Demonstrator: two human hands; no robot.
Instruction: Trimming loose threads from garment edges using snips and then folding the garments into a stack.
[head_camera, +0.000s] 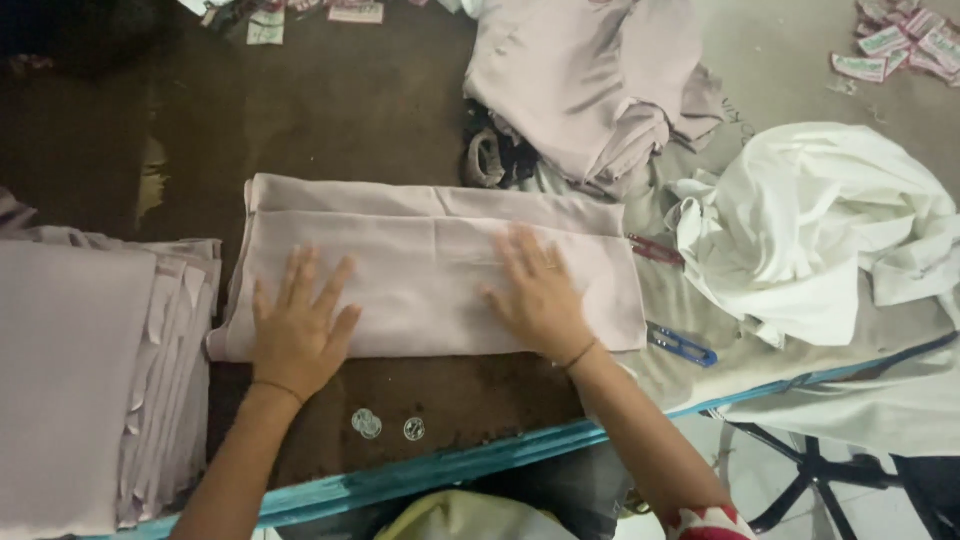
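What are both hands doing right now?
Left hand: open, flat on the folded pale pink cloth, holding nothing.
Right hand: open, flat on the same cloth.

Colour rundown: the folded cloth (430, 275) under both hands is a pale dusty pink-lilac, plain with no print. The stack of folded pieces (90, 380) at the table's left edge is the same shade, and so is the loose heap (590, 90) toward the far edge. The crumpled fabric (820, 220) on the right is plain white. The table (330, 110) is dark brown with a teal strip along its near edge. One thread snip (655, 249) is red, the other snip (682, 344) blue. The labels (900, 45) in the far right corner are pinkish white. Sleeve cuff (705, 522) is red and white patterned.
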